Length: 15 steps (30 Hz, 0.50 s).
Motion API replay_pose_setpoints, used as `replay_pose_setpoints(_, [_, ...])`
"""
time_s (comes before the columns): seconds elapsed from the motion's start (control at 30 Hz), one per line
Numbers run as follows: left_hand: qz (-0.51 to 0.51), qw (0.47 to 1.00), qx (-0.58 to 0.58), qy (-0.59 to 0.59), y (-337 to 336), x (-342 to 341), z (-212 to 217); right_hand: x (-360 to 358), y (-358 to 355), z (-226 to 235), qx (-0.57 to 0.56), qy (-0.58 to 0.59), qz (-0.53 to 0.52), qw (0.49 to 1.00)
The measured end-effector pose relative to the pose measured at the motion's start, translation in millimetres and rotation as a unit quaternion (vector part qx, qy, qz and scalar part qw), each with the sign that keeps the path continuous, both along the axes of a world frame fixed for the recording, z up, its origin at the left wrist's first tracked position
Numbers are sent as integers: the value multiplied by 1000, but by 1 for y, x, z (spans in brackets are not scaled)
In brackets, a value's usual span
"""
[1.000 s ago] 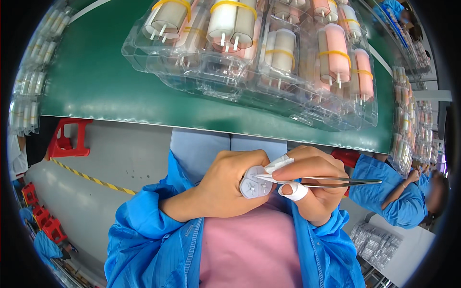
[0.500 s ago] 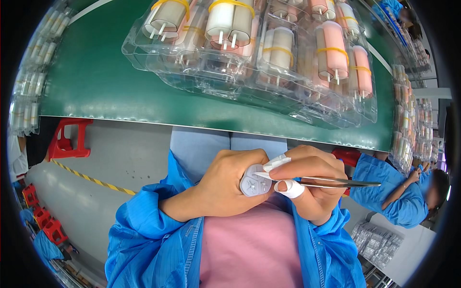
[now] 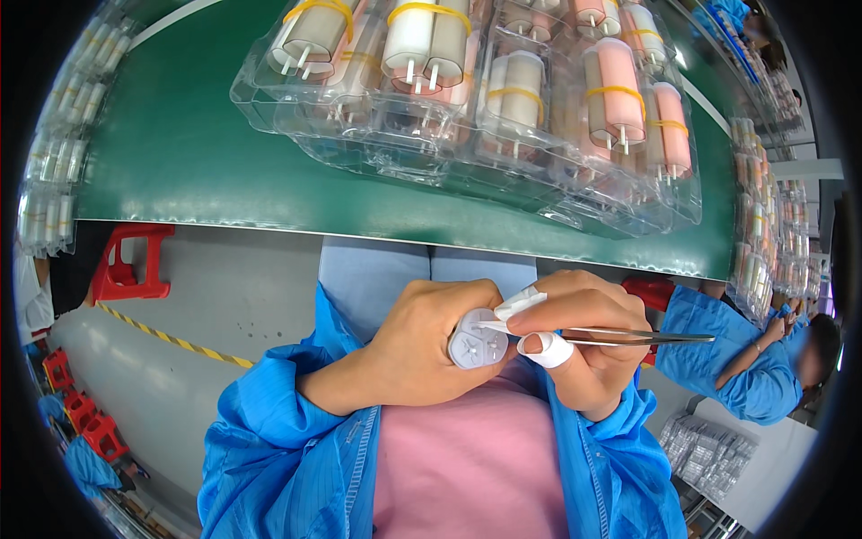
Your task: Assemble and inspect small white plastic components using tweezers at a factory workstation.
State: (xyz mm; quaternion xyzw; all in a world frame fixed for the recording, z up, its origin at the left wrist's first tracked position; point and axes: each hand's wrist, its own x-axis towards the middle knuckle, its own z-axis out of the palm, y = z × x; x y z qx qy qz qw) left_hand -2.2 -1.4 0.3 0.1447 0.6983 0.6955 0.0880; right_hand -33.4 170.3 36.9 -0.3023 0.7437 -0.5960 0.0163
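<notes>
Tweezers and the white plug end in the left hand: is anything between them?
Nothing visible. The left hand grips the white plug with its round end face bare. The right hand brings the tweezers tips right to that face; the taped fingertips sit beside it, not across.

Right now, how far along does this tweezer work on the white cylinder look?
Done: banded cylinders fill the clear trays. In hand: the left hand grips a white cylinder; the right hand puts tweezers to its end. Left: it is not in a tray yet.
</notes>
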Motion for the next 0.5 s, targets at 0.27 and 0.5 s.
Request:
replay_pose_setpoints(0.27, [-22, 999, -32, 29, -4, 2, -5, -1, 0, 2, 1, 10, 16, 1000])
replay_pose_setpoints(0.5, [-2, 1000, -2, 11, -1, 2, -1, 0, -1, 1, -5, 7, 9, 1000])
